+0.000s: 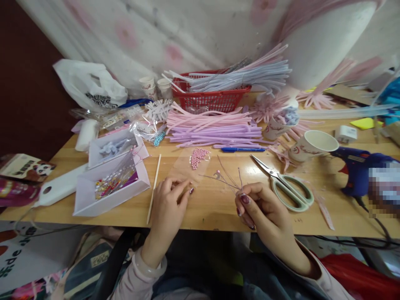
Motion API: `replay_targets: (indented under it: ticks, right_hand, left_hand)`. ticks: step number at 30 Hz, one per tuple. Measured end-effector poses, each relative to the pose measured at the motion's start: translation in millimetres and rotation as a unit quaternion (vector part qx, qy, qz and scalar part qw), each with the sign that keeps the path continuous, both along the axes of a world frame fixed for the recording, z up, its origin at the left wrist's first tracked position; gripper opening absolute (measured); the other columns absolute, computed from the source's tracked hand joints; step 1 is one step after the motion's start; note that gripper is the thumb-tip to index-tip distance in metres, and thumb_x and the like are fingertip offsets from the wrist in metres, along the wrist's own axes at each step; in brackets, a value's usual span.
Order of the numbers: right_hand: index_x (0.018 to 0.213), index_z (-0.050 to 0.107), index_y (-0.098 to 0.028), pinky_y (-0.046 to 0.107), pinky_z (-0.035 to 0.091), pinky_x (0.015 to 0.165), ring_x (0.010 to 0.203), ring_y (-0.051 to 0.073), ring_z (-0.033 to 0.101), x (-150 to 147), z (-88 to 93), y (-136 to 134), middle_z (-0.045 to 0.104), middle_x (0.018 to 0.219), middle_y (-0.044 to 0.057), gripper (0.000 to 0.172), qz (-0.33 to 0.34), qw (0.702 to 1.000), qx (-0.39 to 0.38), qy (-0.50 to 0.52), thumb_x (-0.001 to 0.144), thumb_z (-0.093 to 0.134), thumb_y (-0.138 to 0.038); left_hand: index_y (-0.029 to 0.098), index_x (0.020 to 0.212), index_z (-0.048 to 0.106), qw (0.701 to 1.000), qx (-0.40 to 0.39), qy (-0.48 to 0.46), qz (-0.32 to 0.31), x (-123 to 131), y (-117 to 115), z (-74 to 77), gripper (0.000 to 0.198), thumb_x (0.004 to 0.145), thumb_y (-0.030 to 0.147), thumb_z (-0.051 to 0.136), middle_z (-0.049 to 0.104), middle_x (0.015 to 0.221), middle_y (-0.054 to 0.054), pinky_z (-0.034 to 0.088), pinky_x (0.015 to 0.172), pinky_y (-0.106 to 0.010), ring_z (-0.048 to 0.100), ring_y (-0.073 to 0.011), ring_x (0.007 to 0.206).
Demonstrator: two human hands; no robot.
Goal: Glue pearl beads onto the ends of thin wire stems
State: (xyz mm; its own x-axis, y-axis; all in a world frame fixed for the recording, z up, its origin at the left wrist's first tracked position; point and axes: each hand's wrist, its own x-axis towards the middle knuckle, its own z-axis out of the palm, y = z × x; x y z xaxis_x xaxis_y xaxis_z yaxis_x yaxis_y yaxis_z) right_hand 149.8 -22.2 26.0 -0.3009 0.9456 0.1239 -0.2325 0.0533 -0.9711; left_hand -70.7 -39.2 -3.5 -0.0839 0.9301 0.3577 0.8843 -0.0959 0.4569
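My right hand (264,212) pinches several thin purplish wires (231,183) between thumb and fingers. The wires fan out up and left from the fingertips, and a small pink bead (218,171) shows near one wire's end. My left hand (170,202) hovers at or rests on the table, fingers bent, with a small gap between thumb and index fingertip; I see nothing held there. Just beyond it, pink pearl beads (199,158) lie on a clear plastic bag (178,164). A thin pale stick (154,189) lies beside my left hand. Scissors (283,183) with pale green handles lie beside my right hand.
Two white boxes (144,177) with small parts stand left. Pink stems (206,121) and purple stems (215,135) lie behind, before a red basket (212,100). A blue pen (243,149), a paper cup (312,146) and a blue glue gun (356,168) are also there.
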Motion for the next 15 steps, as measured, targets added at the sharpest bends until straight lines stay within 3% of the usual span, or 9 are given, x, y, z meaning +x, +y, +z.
replay_targets:
  ticks: [15]
  right_hand:
    - [0.095,0.061,-0.024,0.015,0.031,0.042,0.045,0.003,0.041,-0.8,1.2,2.1,0.057,0.067,-0.005,0.01,-0.005,1.0,-0.012,-0.008,0.101,0.055,-0.029]
  left_hand:
    - [0.023,0.106,0.076,0.997,0.028,0.027,-0.068,-5.2,7.3,-0.9,0.022,0.091,0.015,0.063,0.062,0.094,-0.006,0.044,0.073,-0.035,0.059,-0.02,0.08]
